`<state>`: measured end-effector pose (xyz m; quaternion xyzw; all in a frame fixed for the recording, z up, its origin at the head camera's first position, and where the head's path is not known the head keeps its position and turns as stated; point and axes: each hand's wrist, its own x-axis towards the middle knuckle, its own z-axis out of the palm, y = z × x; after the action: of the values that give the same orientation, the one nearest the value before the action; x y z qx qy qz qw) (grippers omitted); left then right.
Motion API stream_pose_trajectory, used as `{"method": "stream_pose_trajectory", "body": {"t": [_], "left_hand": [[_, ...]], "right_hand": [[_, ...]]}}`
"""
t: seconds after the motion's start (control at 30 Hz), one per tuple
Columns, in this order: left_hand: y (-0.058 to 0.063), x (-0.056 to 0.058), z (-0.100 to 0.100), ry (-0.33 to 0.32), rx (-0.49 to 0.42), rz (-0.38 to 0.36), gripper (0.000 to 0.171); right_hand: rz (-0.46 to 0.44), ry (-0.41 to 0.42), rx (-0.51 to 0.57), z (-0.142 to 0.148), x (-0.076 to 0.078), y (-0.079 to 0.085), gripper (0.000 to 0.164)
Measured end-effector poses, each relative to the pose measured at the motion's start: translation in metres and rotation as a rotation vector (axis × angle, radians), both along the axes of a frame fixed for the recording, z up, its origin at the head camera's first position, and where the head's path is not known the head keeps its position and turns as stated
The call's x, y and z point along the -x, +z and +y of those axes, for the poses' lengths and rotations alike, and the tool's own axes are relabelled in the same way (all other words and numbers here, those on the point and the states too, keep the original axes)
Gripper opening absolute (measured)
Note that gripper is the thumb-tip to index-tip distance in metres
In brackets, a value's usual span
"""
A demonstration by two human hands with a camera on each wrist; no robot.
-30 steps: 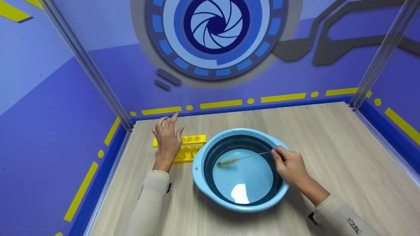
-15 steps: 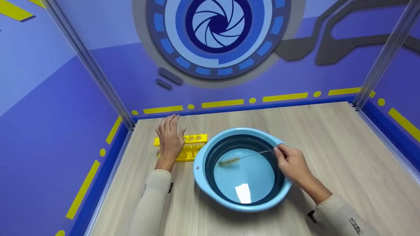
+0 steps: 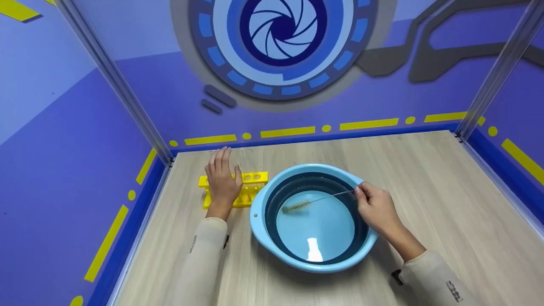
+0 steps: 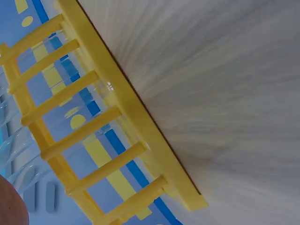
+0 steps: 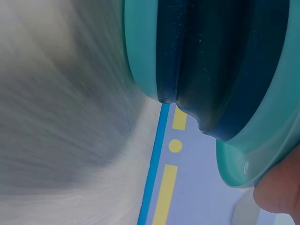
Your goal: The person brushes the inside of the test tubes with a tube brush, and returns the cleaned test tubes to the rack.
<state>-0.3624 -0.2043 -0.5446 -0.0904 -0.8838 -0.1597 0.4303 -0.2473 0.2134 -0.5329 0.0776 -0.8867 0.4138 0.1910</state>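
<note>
My right hand (image 3: 377,209), at the basin's right rim, pinches the thin wire handle of a test tube brush (image 3: 296,207). The brush slants down to the left, its tan bristles over the pale blue floor of the collapsible basin (image 3: 259,231). My left hand (image 3: 223,182) lies over the left part of a yellow test tube rack (image 3: 257,177), fingers extended forward and thumb apart. In the left wrist view, clear test tubes (image 4: 16,145) stand in the rack (image 4: 93,126), with a fingertip (image 4: 10,206) close to them. The left palm's underside is hidden.
The rack stands right beside the basin's left rim on a wood-grain table (image 3: 433,191). A blue printed panel (image 3: 148,93) closes off the back, with more panels at both sides. Small clear rings (image 3: 246,151) lie near the back edge.
My left hand has lowered and shifted slightly right over the rack, its spread fingers coming closer together. The right hand keeps its pinch on the brush, almost still.
</note>
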Motion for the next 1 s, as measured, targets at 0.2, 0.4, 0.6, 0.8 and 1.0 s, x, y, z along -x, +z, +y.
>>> {"method": "stream_pose_trajectory", "body": {"t": [0.2, 0.4, 0.6, 0.8, 1.0], "left_hand": [[-0.012, 0.006, 0.009, 0.017, -0.036, 0.027, 0.055], [-0.017, 0.011, 0.013, 0.055, -0.057, 0.072, 0.056], [-0.013, 0.014, 0.014, 0.046, -0.067, 0.1, 0.055], [-0.012, 0.014, 0.012, 0.069, -0.046, 0.122, 0.054], [-0.009, 0.016, 0.012, 0.076, -0.031, 0.134, 0.055]], "right_hand": [[0.029, -0.03, -0.036, -0.001, -0.002, -0.006, 0.024], [0.024, -0.028, -0.049, -0.002, -0.002, -0.006, 0.023], [0.046, -0.044, -0.057, -0.003, -0.002, -0.005, 0.021], [0.083, -0.038, -0.067, -0.004, -0.002, -0.005, 0.022], [0.069, -0.051, -0.054, -0.004, -0.001, -0.003, 0.022]]}}
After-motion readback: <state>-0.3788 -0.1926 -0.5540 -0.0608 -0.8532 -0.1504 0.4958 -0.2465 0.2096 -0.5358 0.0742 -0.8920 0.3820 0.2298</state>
